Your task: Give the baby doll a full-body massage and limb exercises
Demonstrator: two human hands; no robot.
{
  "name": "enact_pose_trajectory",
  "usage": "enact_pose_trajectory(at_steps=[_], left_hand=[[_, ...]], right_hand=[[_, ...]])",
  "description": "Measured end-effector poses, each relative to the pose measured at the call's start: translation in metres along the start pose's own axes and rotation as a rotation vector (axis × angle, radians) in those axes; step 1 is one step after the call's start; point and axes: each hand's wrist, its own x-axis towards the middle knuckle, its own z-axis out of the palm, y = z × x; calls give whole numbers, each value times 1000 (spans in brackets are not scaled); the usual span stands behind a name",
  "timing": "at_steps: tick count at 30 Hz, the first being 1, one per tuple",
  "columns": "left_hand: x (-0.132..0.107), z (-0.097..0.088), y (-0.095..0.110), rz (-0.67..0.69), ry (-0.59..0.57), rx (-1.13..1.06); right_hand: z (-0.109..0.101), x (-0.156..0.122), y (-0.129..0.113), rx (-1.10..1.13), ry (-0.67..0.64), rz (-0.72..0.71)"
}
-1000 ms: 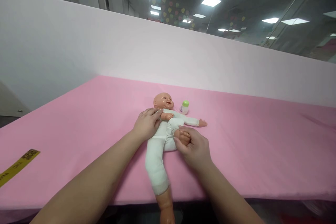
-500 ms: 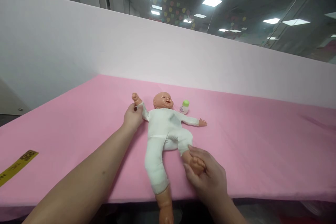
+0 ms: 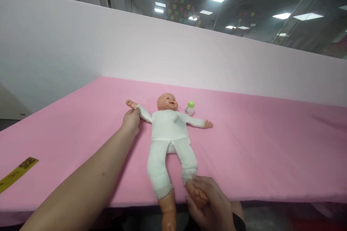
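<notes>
A baby doll (image 3: 169, 130) in a white one-piece suit lies on its back on the pink table (image 3: 257, 151), head toward the far wall, arms spread, legs stretched toward me. My left hand (image 3: 131, 121) is closed on the doll's arm near the wrist, holding it out to the left. Down at the table's front edge my right hand (image 3: 210, 202) is wrapped round the doll's bare foot. The doll's other foot hangs over the edge.
A small bottle (image 3: 190, 108) with a green cap stands just right of the doll's head. A yellow tape strip (image 3: 17, 174) lies at the table's left front. A pale partition wall (image 3: 162, 50) runs behind the table.
My right hand has pulled the doll's bent leg out straight toward me. My left hand has drawn the doll's arm from its chest out to the left.
</notes>
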Motion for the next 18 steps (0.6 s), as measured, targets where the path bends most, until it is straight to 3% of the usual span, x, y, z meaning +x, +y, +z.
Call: enact_pose_trajectory(at_steps=[4, 7, 14, 18], left_hand=[[-9, 1, 4, 39, 1, 54], [-26, 3, 9, 232, -47, 242], [-62, 11, 24, 685, -331, 673], [-73, 18, 26, 826, -420, 894]], right_hand=[[-2, 13, -3, 6, -7, 22], [-3, 32, -4, 1, -14, 55], [12, 87, 8, 57, 46, 50], [22, 114, 17, 126, 44, 69]])
